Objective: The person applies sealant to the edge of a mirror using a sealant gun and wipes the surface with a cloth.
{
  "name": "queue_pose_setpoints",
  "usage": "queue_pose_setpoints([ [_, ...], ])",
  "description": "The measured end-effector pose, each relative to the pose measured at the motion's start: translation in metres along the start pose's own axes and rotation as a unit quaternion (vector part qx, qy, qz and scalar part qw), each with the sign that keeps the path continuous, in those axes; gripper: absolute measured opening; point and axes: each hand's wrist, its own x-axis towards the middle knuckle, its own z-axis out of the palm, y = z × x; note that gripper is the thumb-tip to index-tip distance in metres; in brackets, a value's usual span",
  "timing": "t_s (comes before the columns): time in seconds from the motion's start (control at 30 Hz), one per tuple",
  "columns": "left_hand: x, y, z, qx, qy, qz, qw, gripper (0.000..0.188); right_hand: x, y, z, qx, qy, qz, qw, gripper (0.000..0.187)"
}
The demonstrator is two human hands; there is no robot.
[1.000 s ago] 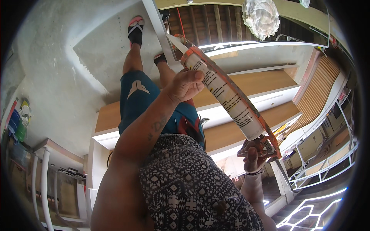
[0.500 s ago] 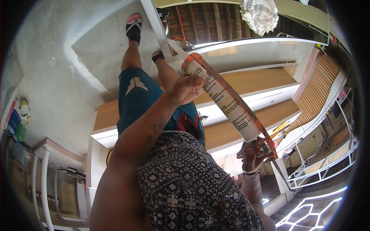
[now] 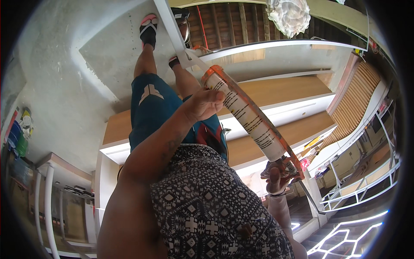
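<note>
An orange caulking gun, its frame worn and smeared, slants across the middle with a white sealant cartridge in it. My left hand is closed on the cartridge near its front end, thumb on top, other fingers partly hidden. At the rear, my right hand grips the handle and trigger, which it largely hides. The pale nozzle points up and left, with its tip at the corner by a white upright strip. Whether the tip touches the strip I cannot tell.
Wood-faced panels with white edges run behind the gun. A slatted wooden curve and white railings stand right. A ruffled white lamp shows at top. Bottles sit far left. Part of a person in dark headgear, possibly reflected, shows beyond the strip.
The caulking gun and both hands have shifted slightly left, and the nozzle tip sits a little lower along the white strip. Both hands keep their hold. The whole view has moved slightly too.
</note>
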Motion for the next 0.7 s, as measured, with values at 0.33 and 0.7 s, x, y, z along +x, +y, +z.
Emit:
queue_pose_setpoints([
  [0.33,-0.004,-0.005,0.004,0.010,-0.020,-0.006,1.000,0.018,-0.006,0.019,-0.016,-0.020,-0.053,-0.045,0.997,0.027],
  [0.7,-0.012,-0.009,0.009,0.000,0.022,-0.019,1.000,0.021,-0.014,0.035,-0.022,-0.007,-0.077,-0.047,0.996,0.040],
])
